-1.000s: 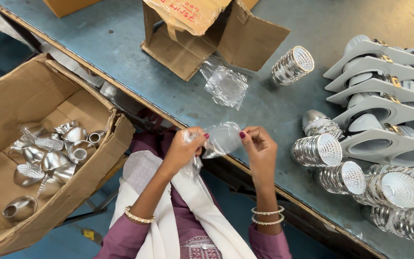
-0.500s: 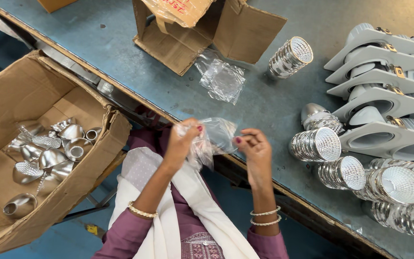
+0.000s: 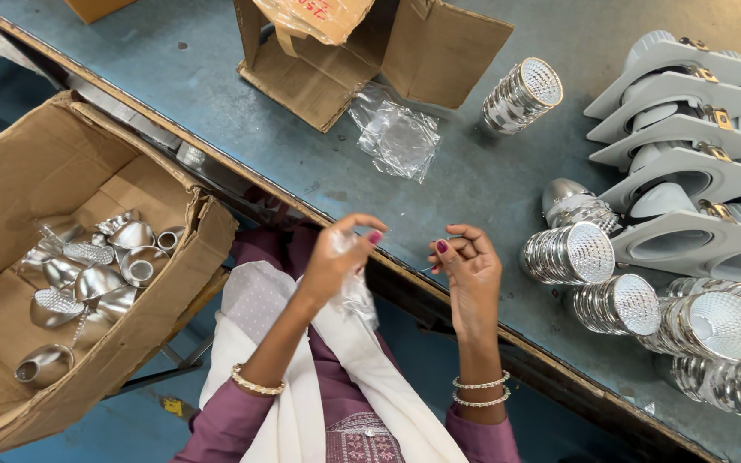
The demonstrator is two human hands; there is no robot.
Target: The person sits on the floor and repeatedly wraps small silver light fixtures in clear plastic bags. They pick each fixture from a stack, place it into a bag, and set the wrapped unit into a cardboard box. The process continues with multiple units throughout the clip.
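Left hand (image 3: 336, 261): closed on crumpled clear plastic bag (image 3: 355, 296), over the lap, just off the bench edge
Right hand (image 3: 466, 270): fingers pinched together, contents unclear
Handling: best to grip the film firmly and pull evenly
Edges: grey-blue workbench (image 3: 242, 120) rim below the hands
Room: open cardboard box of silver reflector cups (image 3: 87, 274) left; ribbed silver reflectors (image 3: 569, 253) right

A lamp assembly workshop: a long grey workbench (image 3: 242, 129) carries stacked silver reflectors (image 3: 569, 254), white square lamp housings (image 3: 696, 180) beside them, open cardboard boxes (image 3: 336, 51) on it, a carton of reflector cups (image 3: 87, 274) below its edge
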